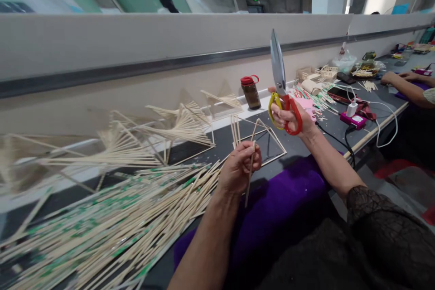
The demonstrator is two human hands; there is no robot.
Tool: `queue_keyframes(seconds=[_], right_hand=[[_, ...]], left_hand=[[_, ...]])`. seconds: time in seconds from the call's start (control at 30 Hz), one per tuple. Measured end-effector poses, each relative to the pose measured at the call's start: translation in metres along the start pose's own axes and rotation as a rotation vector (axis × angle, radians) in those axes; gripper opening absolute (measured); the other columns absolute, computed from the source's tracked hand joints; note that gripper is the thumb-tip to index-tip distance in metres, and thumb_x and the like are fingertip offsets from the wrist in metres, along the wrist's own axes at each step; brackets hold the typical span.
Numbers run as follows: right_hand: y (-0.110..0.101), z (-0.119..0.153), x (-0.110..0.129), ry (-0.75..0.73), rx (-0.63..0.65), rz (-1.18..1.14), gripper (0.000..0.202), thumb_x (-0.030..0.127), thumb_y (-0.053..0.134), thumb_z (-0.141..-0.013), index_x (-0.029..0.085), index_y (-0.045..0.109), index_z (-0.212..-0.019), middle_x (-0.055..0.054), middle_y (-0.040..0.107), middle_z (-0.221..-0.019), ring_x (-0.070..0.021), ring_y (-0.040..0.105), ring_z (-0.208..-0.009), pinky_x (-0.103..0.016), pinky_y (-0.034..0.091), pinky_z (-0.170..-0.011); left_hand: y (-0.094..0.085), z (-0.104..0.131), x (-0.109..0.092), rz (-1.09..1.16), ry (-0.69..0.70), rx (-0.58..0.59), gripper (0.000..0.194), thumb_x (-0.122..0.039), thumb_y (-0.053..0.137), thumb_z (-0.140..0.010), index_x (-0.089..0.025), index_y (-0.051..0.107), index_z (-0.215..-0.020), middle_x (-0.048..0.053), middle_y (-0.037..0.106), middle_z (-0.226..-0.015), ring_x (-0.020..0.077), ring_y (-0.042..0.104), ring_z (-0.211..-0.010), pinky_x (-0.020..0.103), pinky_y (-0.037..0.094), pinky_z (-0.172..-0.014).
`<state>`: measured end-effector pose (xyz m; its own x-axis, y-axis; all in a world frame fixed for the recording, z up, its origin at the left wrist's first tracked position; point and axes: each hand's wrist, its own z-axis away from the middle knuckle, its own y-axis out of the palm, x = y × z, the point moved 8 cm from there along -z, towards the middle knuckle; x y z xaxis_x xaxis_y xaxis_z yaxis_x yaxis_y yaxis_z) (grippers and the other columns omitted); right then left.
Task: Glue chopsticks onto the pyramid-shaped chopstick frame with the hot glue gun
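Observation:
My left hand [240, 165] is closed on a thin wooden stick [249, 182] that hangs down below the fingers. A few upright sticks [235, 130] show just behind this hand; whether they are also in its grip I cannot tell. Raised to the right, my right hand [292, 117] grips scissors [279, 69] by their red and yellow handles, blades pointing up. Beyond my left hand a frame of thin sticks [272, 133] stands on the dark table. A big pile of long wooden sticks [146, 217], some with green-marked wrapping, lies at the left.
Fan-shaped stick models [183, 129] line the low wall. Near them stands a bottle with a red lid [250, 93]. At the right are a purple power strip [353, 120], a white cable [396, 122], a phone [340, 95] and another person's hands [394, 78]. Purple cloth [282, 195] covers my lap.

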<state>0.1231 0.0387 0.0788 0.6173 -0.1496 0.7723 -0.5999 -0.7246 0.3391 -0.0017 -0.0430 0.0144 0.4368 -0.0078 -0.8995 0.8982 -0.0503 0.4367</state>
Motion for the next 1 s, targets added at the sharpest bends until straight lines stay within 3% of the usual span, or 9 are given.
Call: queue_keyframes(seconds=[0.13, 0.23, 0.33, 0.47, 0.63, 0.77, 1.0], right_hand=[[-0.005, 0.009, -0.027, 0.127, 0.051, 0.020, 0.068, 0.049, 0.075, -0.072, 0.026, 0.048, -0.130, 0.009, 0.036, -0.068, -0.0049, 0.020, -0.048, -0.022, 0.015, -0.040], [-0.005, 0.012, -0.039, 0.165, 0.072, 0.085, 0.064, 0.045, 0.075, -0.075, 0.024, 0.048, -0.129, 0.010, 0.032, -0.065, -0.0050, 0.022, -0.048, -0.021, 0.018, -0.041], [0.005, 0.011, -0.043, 0.152, 0.132, 0.156, 0.061, 0.044, 0.077, -0.074, 0.023, 0.050, -0.124, 0.009, 0.037, -0.069, -0.0053, 0.031, -0.053, -0.019, 0.027, -0.046], [0.020, 0.015, -0.039, 0.122, 0.228, 0.322, 0.064, 0.042, 0.083, -0.067, 0.023, 0.051, -0.119, 0.004, 0.049, -0.087, -0.0089, 0.048, -0.076, -0.024, 0.046, -0.070], [0.019, 0.030, -0.035, 0.166, 0.278, 0.632, 0.071, 0.041, 0.081, -0.067, 0.027, 0.047, -0.128, -0.005, 0.054, -0.124, -0.0179, 0.056, -0.107, -0.036, 0.047, -0.097], [0.009, 0.034, -0.040, 0.235, 0.288, 0.817, 0.075, 0.043, 0.080, -0.069, 0.027, 0.045, -0.133, -0.008, 0.054, -0.131, -0.0217, 0.060, -0.108, -0.041, 0.048, -0.097], [0.002, 0.035, -0.038, 0.202, 0.298, 1.029, 0.073, 0.046, 0.077, -0.071, 0.027, 0.045, -0.134, -0.006, 0.060, -0.117, -0.0232, 0.060, -0.100, -0.044, 0.049, -0.092]], left_hand=[[-0.001, -0.001, 0.002, -0.016, 0.001, -0.032, 0.028, -0.026, 0.086, -0.052, -0.016, 0.062, -0.064, -0.005, 0.052, -0.049, 0.0051, 0.044, -0.041, 0.016, 0.034, -0.038], [-0.008, 0.000, -0.006, -0.038, 0.020, -0.089, 0.027, -0.025, 0.086, -0.049, -0.016, 0.065, -0.062, -0.005, 0.054, -0.049, 0.0050, 0.044, -0.041, 0.015, 0.034, -0.037], [-0.018, 0.002, -0.026, -0.060, 0.117, -0.172, 0.025, -0.023, 0.085, -0.047, -0.017, 0.065, -0.059, -0.003, 0.058, -0.052, 0.0050, 0.045, -0.041, 0.014, 0.035, -0.036], [-0.028, 0.013, -0.054, -0.111, 0.290, -0.307, 0.020, -0.021, 0.081, -0.048, -0.019, 0.065, -0.059, -0.003, 0.063, -0.057, 0.0066, 0.049, -0.041, 0.016, 0.035, -0.034], [-0.030, 0.021, -0.065, -0.227, 0.427, -0.352, 0.016, -0.023, 0.076, -0.056, -0.020, 0.064, -0.066, -0.005, 0.057, -0.050, 0.0080, 0.047, -0.037, 0.019, 0.035, -0.035], [-0.038, 0.018, -0.065, -0.243, 0.467, -0.373, 0.015, -0.027, 0.073, -0.058, -0.019, 0.063, -0.066, -0.006, 0.055, -0.048, 0.0067, 0.043, -0.036, 0.019, 0.032, -0.035], [-0.041, 0.014, -0.066, -0.201, 0.453, -0.373, 0.014, -0.027, 0.071, -0.055, -0.018, 0.063, -0.062, -0.007, 0.049, -0.044, 0.0051, 0.036, -0.034, 0.019, 0.024, -0.034]])
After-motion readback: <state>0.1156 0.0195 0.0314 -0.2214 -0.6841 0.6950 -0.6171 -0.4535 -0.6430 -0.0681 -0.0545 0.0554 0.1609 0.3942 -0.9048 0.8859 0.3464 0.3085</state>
